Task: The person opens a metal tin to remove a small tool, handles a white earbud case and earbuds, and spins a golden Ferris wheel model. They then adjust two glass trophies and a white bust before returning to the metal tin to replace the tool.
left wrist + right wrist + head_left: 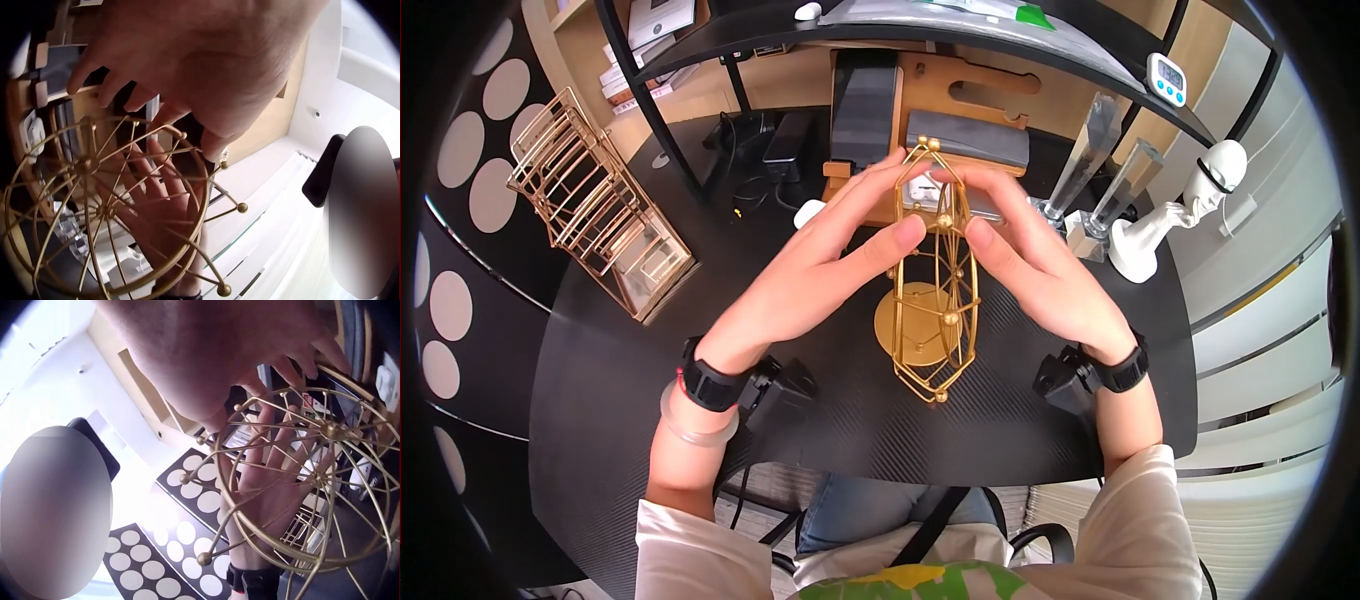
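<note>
A gold wire Ferris wheel ornament (pixel 949 319) stands upright on a round gold base (pixel 890 325) at the middle of the black desk. Small balls tip its rims and spokes. My left hand (pixel 795 280) is at the wheel's upper left, its thumb tip right at the rim. On the other side my right hand (pixel 1050 275) mirrors it, thumb beside the upper rim. Fingers of both hands reach forward, long and slightly bent, around the top of the wheel. In the left wrist view the wire spokes (pixel 84 165) show between the two hands, and neither hand grips them.
A gold wire rack (pixel 600 220) stands at the desk's left. Behind the wheel are a wooden organizer (pixel 970 85) and a black box (pixel 790 140). Clear crystal blocks (pixel 1095 150) and a white figurine (pixel 1140 245) stand at the right. A black shelf (pixel 800 50) spans the back, with a timer (pixel 1167 80).
</note>
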Motion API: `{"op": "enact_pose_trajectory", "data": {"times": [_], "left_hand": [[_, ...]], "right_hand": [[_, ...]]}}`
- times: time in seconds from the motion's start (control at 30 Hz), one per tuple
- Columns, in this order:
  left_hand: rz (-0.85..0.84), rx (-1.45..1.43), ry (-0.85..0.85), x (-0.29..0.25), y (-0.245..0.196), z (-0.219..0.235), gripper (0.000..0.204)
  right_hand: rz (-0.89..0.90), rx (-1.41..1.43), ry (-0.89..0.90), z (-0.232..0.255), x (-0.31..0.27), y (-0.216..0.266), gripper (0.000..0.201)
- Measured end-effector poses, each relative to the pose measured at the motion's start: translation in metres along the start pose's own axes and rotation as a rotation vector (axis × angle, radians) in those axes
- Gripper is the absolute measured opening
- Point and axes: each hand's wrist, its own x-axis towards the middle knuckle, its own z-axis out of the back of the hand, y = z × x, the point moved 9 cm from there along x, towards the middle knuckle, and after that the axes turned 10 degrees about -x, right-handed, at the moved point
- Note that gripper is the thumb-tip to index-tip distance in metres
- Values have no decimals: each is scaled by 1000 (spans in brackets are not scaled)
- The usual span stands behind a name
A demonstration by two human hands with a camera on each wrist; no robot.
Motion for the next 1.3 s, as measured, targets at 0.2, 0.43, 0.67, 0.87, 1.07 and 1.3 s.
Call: {"op": "enact_pose_trajectory", "data": {"times": [0.2,0.43,0.67,0.87,1.07,1.3], "left_hand": [[-188,506,99,-11,-56,3,76],[-266,646,-17,-21,-72,-11,74],[-307,580,-71,-23,-77,-7,60],[-324,563,-102,-23,-78,-8,55],[-316,583,-96,-25,-79,-9,53],[-354,585,-160,-24,-78,-4,52]], "right_hand": [[294,-384,-108,30,-10,57,75],[281,-473,-124,26,-17,70,59],[245,-409,-168,27,-21,76,57],[220,-409,-178,27,-22,73,55],[207,-421,-189,27,-23,72,54],[219,-435,-237,27,-23,75,52]]}}
